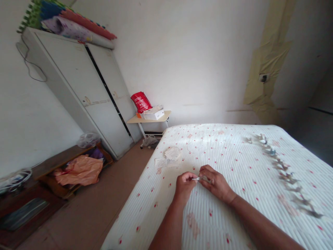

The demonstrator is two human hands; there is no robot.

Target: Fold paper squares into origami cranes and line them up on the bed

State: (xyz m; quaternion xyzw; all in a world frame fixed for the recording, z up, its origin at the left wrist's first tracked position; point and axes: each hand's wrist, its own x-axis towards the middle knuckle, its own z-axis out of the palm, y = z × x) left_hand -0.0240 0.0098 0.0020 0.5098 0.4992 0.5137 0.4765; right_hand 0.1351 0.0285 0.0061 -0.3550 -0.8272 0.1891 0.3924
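Note:
Over the middle of the bed, my left hand (184, 185) pinches one end of a small white folded piece (195, 178), which looks like paper. My right hand (215, 182) is at the piece's other end, its fingertips pressed close around it. Beyond my left hand, several printed paper pieces (172, 158) lie on the white quilted bedspread (208, 139). Off to the right, a row of several small folded figures (284, 170) runs along the bed; their shapes are blurred.
A small table (131, 119) with a red bag (141, 101) and a white box (155, 115) stands past the bed's far left corner. Left are a grey cabinet (70, 76) and a low wooden bench (47, 166) bearing bags. A wall borders the bed's far end.

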